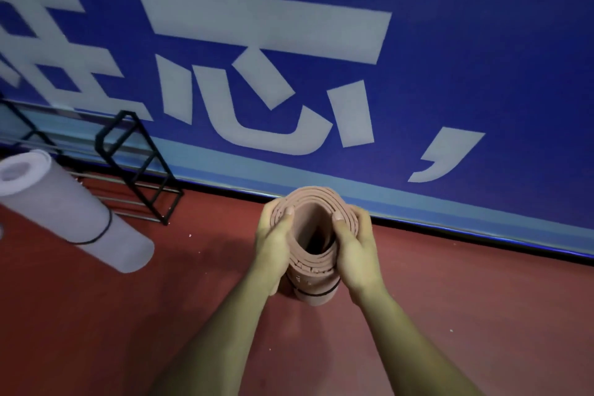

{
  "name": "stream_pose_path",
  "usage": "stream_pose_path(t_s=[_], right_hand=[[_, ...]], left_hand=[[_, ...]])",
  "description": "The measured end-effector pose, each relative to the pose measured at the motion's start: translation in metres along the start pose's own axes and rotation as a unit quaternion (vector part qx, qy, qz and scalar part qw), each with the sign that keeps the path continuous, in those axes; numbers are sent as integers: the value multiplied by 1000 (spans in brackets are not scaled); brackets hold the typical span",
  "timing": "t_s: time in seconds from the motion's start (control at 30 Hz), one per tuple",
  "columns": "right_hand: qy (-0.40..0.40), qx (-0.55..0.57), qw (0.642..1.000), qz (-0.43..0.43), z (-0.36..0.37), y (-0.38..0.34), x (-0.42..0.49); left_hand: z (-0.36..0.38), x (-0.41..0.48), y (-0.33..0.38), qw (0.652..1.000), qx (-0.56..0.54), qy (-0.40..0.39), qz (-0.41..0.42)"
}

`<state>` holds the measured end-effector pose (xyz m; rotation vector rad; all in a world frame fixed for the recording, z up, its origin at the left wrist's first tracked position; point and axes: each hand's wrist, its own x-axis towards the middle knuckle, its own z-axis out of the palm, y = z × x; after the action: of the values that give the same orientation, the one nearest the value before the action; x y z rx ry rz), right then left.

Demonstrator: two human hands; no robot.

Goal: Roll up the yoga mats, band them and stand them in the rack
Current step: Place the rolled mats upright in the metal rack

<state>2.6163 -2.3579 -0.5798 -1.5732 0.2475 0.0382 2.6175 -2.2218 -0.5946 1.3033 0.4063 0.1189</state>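
Observation:
A rolled pink yoga mat (pixel 313 270) stands on end on the red floor, its open top facing me. A black band (pixel 316 294) circles its lower part. My left hand (pixel 273 244) grips the roll's left side and my right hand (pixel 355 251) grips its right side, both thumbs hooked over the top rim. A second rolled mat, pale lilac (pixel 67 212), leans at the left with a black band around it. The black wire rack (pixel 138 164) stands behind it against the wall.
A blue wall (pixel 450 42) with large white characters runs close behind the pink mat. Red floor (pixel 466 315) stretches to the right and toward me. The rack's metal bars reach out of view at the left edge.

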Motion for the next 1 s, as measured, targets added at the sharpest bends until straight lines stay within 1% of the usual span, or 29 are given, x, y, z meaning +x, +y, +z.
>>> stream_pose_path(t_s=[0.07,0.2,0.3,0.43,0.67,0.77,0.9,1.0], right_hand=[[-18,-9,1000,-10,14,-45,-11],[-80,-12,996,-21,60,-139,-41],[-105,-4,994,-38,103,-199,-71],[-127,1,990,-53,169,-265,-116],[-136,36,986,-93,296,-358,-170],[-149,53,981,-112,346,-395,-181],[-165,43,974,-150,410,-432,-181],[-173,51,970,-164,455,-450,-170]], left_hand=[[-10,-7,44,1000,-9,10,-1],[-43,-29,141,999,-37,28,9],[-79,-48,211,998,-42,19,35],[-141,-71,298,997,-18,15,68],[-249,-76,438,991,37,31,125],[-286,-70,488,987,40,37,151],[-331,-51,540,980,45,66,180],[-359,-27,566,976,41,76,198]])
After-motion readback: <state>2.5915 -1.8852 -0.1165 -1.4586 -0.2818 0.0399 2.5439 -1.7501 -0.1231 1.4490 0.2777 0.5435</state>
